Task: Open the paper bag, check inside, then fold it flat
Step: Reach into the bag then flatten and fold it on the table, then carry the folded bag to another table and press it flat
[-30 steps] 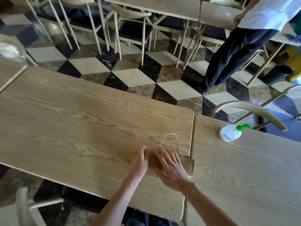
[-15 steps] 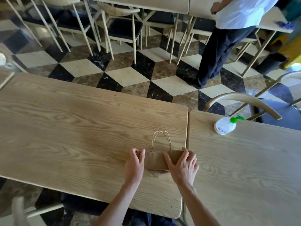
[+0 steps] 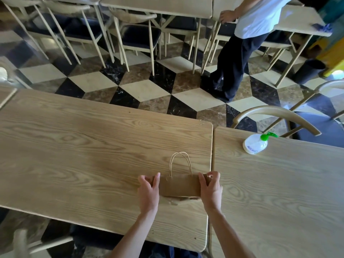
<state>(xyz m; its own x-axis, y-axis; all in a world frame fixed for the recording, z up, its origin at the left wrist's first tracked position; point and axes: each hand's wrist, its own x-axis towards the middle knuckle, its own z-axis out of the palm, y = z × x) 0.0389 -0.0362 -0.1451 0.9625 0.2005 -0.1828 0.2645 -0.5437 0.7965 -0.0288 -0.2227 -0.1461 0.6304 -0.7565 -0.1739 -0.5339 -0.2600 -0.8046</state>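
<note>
A small brown paper bag [image 3: 179, 186] lies folded on the wooden table [image 3: 83, 155] near its right edge, its twine handles [image 3: 180, 162] pointing away from me. My left hand [image 3: 149, 192] pinches the bag's left end between thumb and fingers. My right hand [image 3: 211, 189] pinches the right end the same way. The bag's near edge is lifted a little and casts a shadow on the table. The bag's mouth and inside are hidden.
A second wooden table [image 3: 279, 192] butts against the right side, with a white pump bottle with a green top [image 3: 256, 144] lying on it. A curved chair back [image 3: 275, 116] stands behind it. A person [image 3: 242, 47] stands on the chequered floor among chairs.
My hands have gone from pressing on top of the bag to gripping its two ends. The bag now lies squarer to me, with its near edge slightly raised.
</note>
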